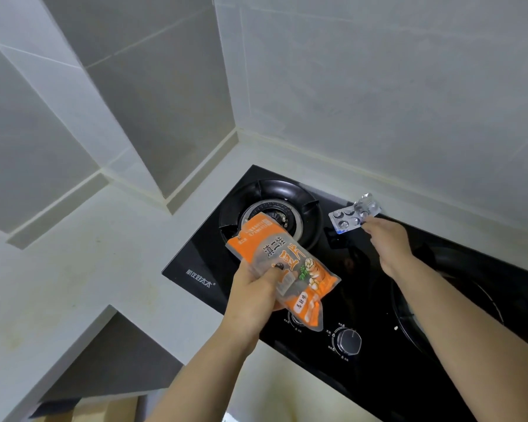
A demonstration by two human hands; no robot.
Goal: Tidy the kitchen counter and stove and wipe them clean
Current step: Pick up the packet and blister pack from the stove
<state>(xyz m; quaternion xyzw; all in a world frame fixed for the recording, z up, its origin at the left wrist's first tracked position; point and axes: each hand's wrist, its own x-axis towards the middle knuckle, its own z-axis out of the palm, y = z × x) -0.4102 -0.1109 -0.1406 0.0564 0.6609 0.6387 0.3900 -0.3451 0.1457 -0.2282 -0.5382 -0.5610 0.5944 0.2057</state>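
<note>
I am holding an orange snack bag (282, 269) in my left hand (256, 295), at lower centre of the frame. Thumb is pressing across the bag's clear front panel, remaining fingers are wrapping behind it; the hand is closed on the bag. The bag is hanging tilted, its top edge pointing to the upper left, over the front part of the left burner (270, 213).

My right hand (387, 243), right of centre, is pinching a silver blister pack (352, 214) at its lower right edge between fingertips. The pack is lifting off the black glass stove (195, 260) near its rear edge, just right of the left burner. Some of its pockets look pressed in; I cannot tell how many tablets it is carrying.

Two control knobs are sitting along the stove's front edge: the right knob (348, 342) is showing fully, the left one is partly hiding behind the bag. The pale surface (83, 269) is filling the left of the frame, showing faint yellowish staining. Grey tiled walls (378, 102) are meeting in the corner above.
</note>
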